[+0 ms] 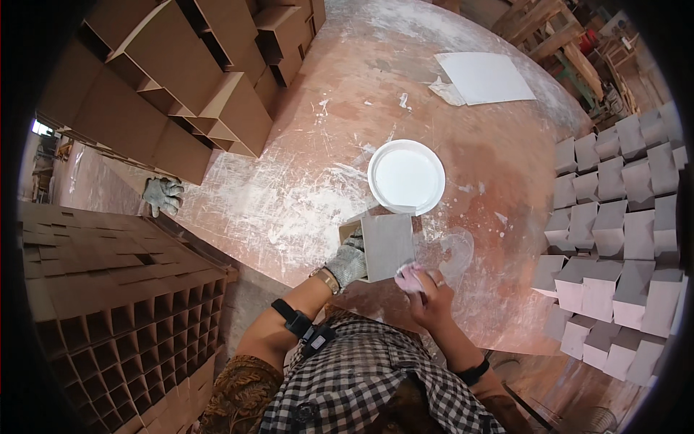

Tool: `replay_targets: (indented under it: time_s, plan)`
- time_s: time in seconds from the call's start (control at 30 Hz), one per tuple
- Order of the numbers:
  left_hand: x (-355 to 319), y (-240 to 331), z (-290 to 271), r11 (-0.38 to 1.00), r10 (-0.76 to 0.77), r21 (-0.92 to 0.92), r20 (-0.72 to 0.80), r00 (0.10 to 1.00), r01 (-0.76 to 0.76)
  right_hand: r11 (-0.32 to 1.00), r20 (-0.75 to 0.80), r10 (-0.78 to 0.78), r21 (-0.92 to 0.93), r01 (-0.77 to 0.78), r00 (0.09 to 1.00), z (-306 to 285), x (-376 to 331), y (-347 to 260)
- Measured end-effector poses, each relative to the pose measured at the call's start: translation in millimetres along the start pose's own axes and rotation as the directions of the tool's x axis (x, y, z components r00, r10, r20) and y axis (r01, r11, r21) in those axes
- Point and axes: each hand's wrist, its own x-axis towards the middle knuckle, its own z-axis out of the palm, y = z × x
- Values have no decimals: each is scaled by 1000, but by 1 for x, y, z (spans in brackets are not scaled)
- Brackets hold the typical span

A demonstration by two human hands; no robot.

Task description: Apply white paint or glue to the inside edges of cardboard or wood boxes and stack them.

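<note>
My left hand (347, 265), in a grey knitted glove, grips a small open-ended box (389, 247) from its left side, with the fingers reaching inside. The box's upper face is grey and looks coated; its inner side is brown. In my bare right hand (434, 298) is a pinkish-white cloth or sponge (410, 278), held at the lower right corner of the box. Just beyond the box stands a round white dish (371, 179) with smooth white contents. A smeared wet patch (457, 249) marks the table right of the box.
Brown boxes (173, 65) are stacked at the far left, and a big stack of open brown boxes (108, 311) stands near left. A grey glove (163, 196) lies by the table's left edge. Grey-coated boxes (607, 239) fill the right side. A white sheet (491, 77) lies far right.
</note>
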Motion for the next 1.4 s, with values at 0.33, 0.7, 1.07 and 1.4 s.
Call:
replay_targets:
  time_s: [0.33, 0.7, 1.07, 1.4]
  plan:
    - [7, 23, -30, 964, -49, 266, 166, 985, 3, 998, -21, 26, -54, -27, 999, 25, 93, 42]
    - [5, 9, -11, 958, -49, -281, 60, 997, 64, 998, 59, 62, -34, -60, 996, -5, 17, 35]
    - [4, 18, -24, 989, -133, -39, 163, 978, 141, 1000, -13, 18, -10, -18, 1000, -5, 5, 26]
    - [4, 20, -28, 978, -137, -141, 134, 982, 156, 976, 108, -202, 102, 191, 973, -15, 38, 15]
